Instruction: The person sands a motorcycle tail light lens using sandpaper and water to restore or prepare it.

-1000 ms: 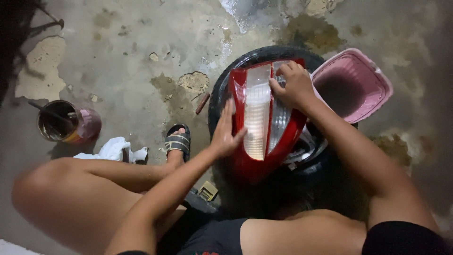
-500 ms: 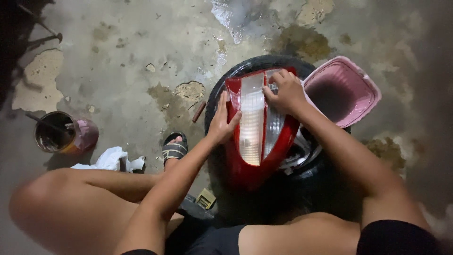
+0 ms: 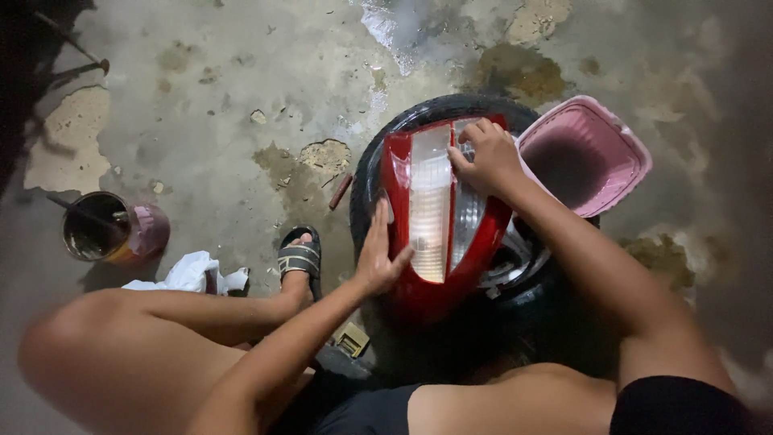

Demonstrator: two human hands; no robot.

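Your left hand (image 3: 378, 258) slid down, now flat at the tail lamp's (image 3: 439, 217) 8 o'clock edge; right hand (image 3: 487, 157) rubs curled at 1 o'clock: wiping continues.

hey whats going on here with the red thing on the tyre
A person sits on a stained concrete floor with a red and clear car tail light lying on a black tyre. The left hand lies flat against the light's left edge, steadying it. The right hand presses on the lens near its top; I cannot tell whether it holds anything. A pink basket sits beside the tyre, and a tin can and white rag lie to the left.
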